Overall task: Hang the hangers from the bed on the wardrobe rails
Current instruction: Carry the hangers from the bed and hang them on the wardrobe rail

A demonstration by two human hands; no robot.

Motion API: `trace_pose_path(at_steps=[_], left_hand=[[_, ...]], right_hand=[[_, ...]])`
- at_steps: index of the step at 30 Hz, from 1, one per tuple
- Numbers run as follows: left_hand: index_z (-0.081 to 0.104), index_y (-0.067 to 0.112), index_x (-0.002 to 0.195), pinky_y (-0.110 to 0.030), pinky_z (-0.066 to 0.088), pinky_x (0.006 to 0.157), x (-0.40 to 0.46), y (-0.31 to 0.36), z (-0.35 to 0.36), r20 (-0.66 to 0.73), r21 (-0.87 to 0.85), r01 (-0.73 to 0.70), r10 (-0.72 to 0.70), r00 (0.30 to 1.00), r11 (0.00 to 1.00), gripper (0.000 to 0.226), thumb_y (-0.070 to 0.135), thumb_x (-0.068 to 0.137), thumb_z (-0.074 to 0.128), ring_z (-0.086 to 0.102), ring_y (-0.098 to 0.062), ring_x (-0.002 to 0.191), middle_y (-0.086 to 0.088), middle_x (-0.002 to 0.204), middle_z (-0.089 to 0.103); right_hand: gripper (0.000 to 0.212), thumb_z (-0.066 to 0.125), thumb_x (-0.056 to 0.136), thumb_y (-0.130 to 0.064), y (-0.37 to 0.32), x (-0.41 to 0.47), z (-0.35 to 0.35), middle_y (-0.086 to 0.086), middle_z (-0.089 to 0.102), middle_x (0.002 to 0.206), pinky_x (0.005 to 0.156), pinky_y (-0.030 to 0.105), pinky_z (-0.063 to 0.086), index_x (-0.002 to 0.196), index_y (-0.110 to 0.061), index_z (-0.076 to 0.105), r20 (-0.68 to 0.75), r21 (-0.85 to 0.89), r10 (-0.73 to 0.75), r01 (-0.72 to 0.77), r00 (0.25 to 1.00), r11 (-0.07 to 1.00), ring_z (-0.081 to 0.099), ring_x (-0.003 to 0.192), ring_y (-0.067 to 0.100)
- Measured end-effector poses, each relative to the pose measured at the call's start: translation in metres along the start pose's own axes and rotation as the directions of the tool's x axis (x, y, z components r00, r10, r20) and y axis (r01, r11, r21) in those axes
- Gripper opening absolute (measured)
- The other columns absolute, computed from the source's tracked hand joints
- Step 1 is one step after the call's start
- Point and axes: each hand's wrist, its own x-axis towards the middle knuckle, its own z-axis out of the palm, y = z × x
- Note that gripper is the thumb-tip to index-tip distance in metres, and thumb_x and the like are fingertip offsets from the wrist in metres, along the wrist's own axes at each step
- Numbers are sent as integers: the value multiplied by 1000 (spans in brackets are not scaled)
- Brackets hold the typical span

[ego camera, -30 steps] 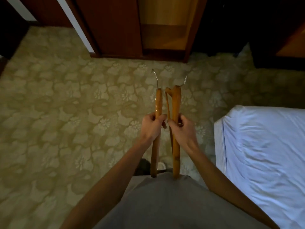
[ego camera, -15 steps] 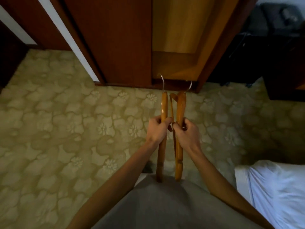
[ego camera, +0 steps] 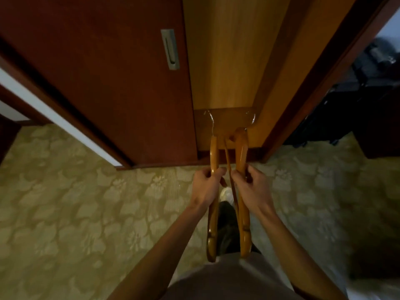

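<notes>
Item one: a wooden hanger, amber varnish, metal hook pointing toward 12 o'clock, held edge-on in the person's left hand, whose fingers are wrapped tight round the upper part of the wood. Item two: a second wooden hanger, same finish, with a thin crossbar showing on its inner side and its own hook curling toward 1 o'clock; the right hand is closed firmly about it at the same height. The two hangers run parallel, near each other but apart, their lower ends at 6 o'clock against the person's grey shirt. Both hangers are in the air in front of the body, their hooks over the bottom of the open wardrobe, whose pale interior panel fills 12 o'clock. At 11 o'clock stands the dark red sliding door, carrying a recessed metal pull. Floral beige carpet spreads from 7 to 9 o'clock and again at 3 o'clock. Dark luggage or bags, too dim to identify, sit at 2 o'clock. No writing, label or brand mark can be read on any item.
</notes>
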Motion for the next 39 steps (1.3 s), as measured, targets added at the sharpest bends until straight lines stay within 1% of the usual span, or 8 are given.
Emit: trace_pose_path(at_steps=[6, 9, 12, 17, 22, 25, 30, 39], left_hand=[[79, 18, 78, -45, 58, 72, 134, 107, 29, 24, -63, -33, 35, 999, 997, 22, 34, 85, 65, 72, -26, 75, -10, 79, 76], [77, 16, 75, -45, 57, 71, 187, 173, 40, 48, -66, -93, 96, 994, 994, 31, 45, 76, 64, 68, -27, 69, -8, 72, 72], [76, 9, 84, -49, 57, 75, 231, 239, 42, 85, -44, -166, 169, 982, 985, 34, 41, 84, 65, 70, -37, 81, -14, 82, 74], [74, 16, 86, -18, 55, 63, 268, 342, 31, 120, -9, -330, 328, 937, 944, 29, 41, 94, 63, 72, -12, 74, 1, 81, 75], [75, 31, 77, -33, 49, 77, 281, 439, 17, 159, 29, -422, 413, 897, 906, 29, 47, 95, 59, 68, 3, 76, 16, 77, 74], [74, 23, 89, -51, 50, 97, 285, 492, 7, 194, 1, -468, 459, 867, 884, 32, 47, 97, 55, 72, -12, 79, 2, 75, 75], [74, 21, 93, -54, 46, 103, 289, 569, 6, 228, -23, -554, 544, 808, 832, 35, 49, 97, 55, 73, -20, 86, -2, 74, 75], [81, 22, 90, -30, 52, 69, 291, 687, 43, 285, -106, -688, 685, 671, 718, 40, 54, 94, 58, 72, -8, 63, -3, 75, 78]], right_hand=[[9, 64, 96, -34, -62, 151, -38, -2, 71, 81, 54, 13, 51, 92, -27, 67, 6, 24, -57, 57, 998, 998, 67, 76, 12], [10, 66, 95, -35, -105, 214, -67, -23, 69, 76, 62, 4, 46, 85, -34, 67, -8, 47, -93, 94, 996, 994, 63, 74, -8], [13, 63, 93, -47, -156, 268, -92, -19, 71, 83, 77, 17, 49, 98, -37, 69, 19, 87, -122, 120, 992, 989, 65, 84, -5], [22, 59, 94, -48, -245, 322, -129, -10, 72, 87, 72, 18, 41, 83, -31, 65, 14, 106, -208, 206, 978, 973, 64, 80, -6], [32, 55, 97, -46, -325, 354, -157, -14, 71, 85, 84, 25, 40, 79, -23, 69, -38, 73, -342, 344, 939, 936, 63, 83, -5], [41, 53, 96, -51, -372, 365, -172, -4, 70, 81, 96, 42, 45, 75, -20, 70, -41, 56, -437, 439, 899, 897, 65, 83, 6], [40, 56, 89, -52, -444, 375, -207, -2, 72, 81, 90, 43, 46, 84, -16, 73, -63, 6, -562, 564, 825, 826, 65, 76, 3], [35, 56, 96, -47, -546, 375, -273, -2, 75, 74, 70, 31, 45, 85, -23, 78, -211, -73, -614, 614, 761, 786, 65, 56, 0]])
